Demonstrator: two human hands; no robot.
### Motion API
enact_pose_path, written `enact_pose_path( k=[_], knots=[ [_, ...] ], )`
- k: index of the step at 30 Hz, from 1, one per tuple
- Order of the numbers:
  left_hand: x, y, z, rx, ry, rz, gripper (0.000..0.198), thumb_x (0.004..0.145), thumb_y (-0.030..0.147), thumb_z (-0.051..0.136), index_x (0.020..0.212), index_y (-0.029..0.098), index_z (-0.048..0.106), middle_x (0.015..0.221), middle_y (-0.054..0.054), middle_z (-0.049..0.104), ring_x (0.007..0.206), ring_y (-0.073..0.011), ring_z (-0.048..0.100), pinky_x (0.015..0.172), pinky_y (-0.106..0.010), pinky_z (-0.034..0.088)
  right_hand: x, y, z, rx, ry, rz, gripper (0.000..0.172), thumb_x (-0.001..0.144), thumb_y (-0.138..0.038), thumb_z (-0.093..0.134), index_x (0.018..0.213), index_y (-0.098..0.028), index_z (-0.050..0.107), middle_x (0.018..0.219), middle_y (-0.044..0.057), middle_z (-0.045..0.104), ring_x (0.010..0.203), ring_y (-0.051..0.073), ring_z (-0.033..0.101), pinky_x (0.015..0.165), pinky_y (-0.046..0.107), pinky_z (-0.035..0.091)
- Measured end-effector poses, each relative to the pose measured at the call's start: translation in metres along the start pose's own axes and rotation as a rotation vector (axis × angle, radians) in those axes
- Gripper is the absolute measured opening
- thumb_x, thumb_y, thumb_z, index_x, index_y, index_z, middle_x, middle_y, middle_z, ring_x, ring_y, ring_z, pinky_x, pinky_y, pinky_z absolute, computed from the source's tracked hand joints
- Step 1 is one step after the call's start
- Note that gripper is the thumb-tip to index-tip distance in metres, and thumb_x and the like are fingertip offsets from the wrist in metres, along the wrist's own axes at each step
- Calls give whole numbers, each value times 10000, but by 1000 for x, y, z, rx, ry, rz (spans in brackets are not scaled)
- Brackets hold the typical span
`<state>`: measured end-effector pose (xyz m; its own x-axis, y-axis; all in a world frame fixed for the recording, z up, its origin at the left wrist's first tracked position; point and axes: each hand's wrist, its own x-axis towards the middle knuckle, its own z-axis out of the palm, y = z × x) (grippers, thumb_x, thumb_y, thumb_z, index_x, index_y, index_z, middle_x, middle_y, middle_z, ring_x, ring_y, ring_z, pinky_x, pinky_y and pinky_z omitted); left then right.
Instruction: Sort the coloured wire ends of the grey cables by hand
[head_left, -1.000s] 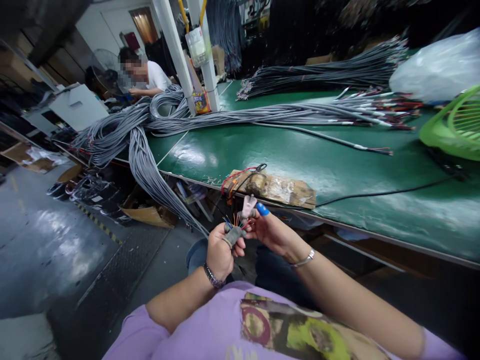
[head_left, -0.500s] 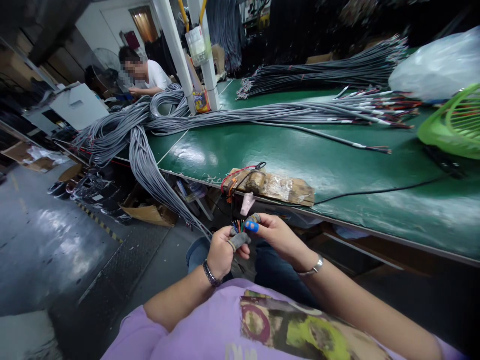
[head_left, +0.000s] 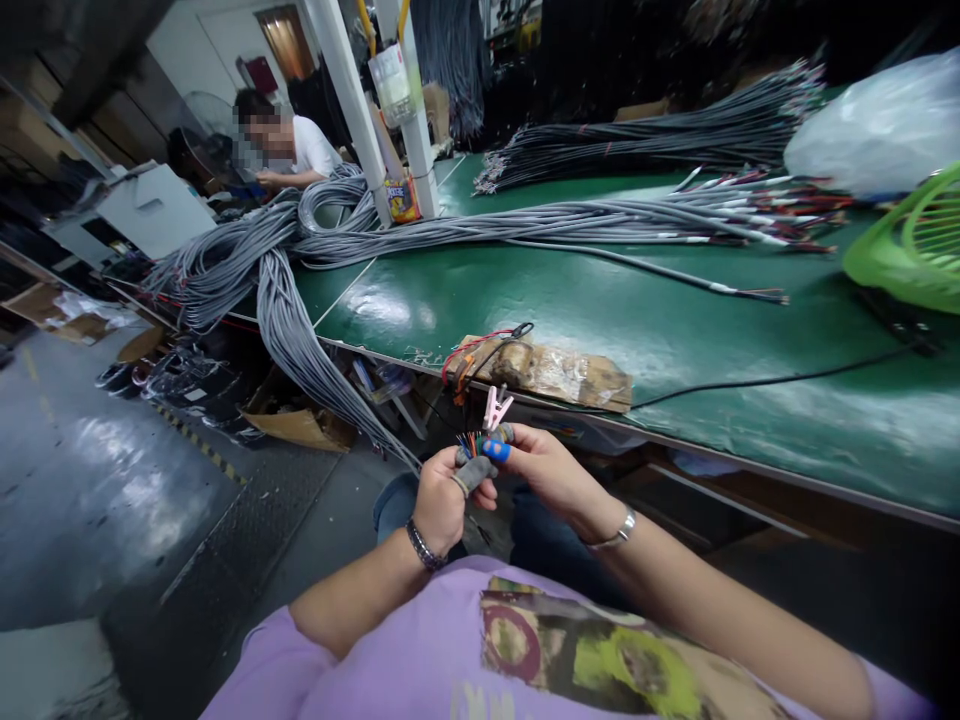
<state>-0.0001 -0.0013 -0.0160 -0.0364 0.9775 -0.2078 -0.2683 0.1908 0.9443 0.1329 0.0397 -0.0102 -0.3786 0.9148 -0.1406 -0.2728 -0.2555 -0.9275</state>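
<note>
Colored wires (head_left: 470, 442) with bare tips fan upward between my hands, just off the bench's front edge. My left hand (head_left: 442, 498) is closed around them, with grey covers on its finger and thumb. Pinched against the same wires from the right is my right hand (head_left: 551, 470), its thumb wrapped in blue tape. Fingers hide the lower part of the wires. Just above the fingertips, a pink clothespin (head_left: 496, 407) is at the edge of a worn wooden block (head_left: 555, 370); red and black leads are tied around the block.
Grey cable bundles (head_left: 450, 228) stretch across the green bench (head_left: 465, 295), and some hang over its front edge. A green basket-like object (head_left: 907, 245) and a plastic bag (head_left: 877, 125) sit at right. A co-worker (head_left: 292, 150) sits at the far left behind a post (head_left: 349, 110).
Both hands have shifted slightly left with the wires. The pink clothespin, earlier hanging downward, now points up with its two legs spread.
</note>
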Motion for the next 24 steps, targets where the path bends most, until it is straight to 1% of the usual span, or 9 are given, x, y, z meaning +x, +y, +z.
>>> enact_pose_path(
  k=[4,7,12,15,17,20,24],
  knots=[
    [0,-1,-1,-11,33,7,278,700,394,692,665,142,582,511,-3,609,385,-91,523,405,-199,386,-2,4,0,-42,78,-37,295,628,-409,778,650,-152,634,599,-19,556,563,96,424,566,258,333],
    [0,-2,-2,-17,53,2,302,690,420,699,674,143,581,523,-8,616,403,-96,535,419,-204,398,-4,6,0,-38,102,-32,289,625,-401,780,637,-157,626,604,-12,557,567,102,429,565,264,341],
    [-3,-1,-1,11,53,-1,323,678,443,696,655,146,572,505,-2,606,378,-84,512,401,-192,373,-5,5,3,-7,75,-35,255,651,-385,765,636,-167,632,591,-12,554,546,100,427,539,253,341],
    [-4,-1,-1,19,46,-2,296,678,418,688,655,144,580,490,5,597,361,-80,499,385,-187,360,-2,4,6,-9,29,2,270,658,-414,756,718,-166,669,655,4,600,572,104,463,555,251,365],
    [-4,-1,-1,13,46,-3,279,682,403,684,665,143,585,487,9,594,357,-80,498,379,-186,356,-1,3,8,-20,21,12,294,644,-428,764,739,-163,679,687,14,620,596,113,485,578,259,384],
    [-4,-1,-1,6,53,-7,286,680,408,690,665,145,578,493,11,596,359,-79,499,379,-184,355,-1,3,10,-30,54,-20,299,623,-432,778,689,-162,666,672,13,620,612,124,498,607,271,405],
    [-2,-3,-1,9,77,-5,313,672,435,701,675,148,577,502,9,600,368,-78,502,388,-185,364,-2,8,11,-23,103,-52,277,643,-421,768,677,-168,660,667,9,621,621,127,507,621,273,417]
  ],
)
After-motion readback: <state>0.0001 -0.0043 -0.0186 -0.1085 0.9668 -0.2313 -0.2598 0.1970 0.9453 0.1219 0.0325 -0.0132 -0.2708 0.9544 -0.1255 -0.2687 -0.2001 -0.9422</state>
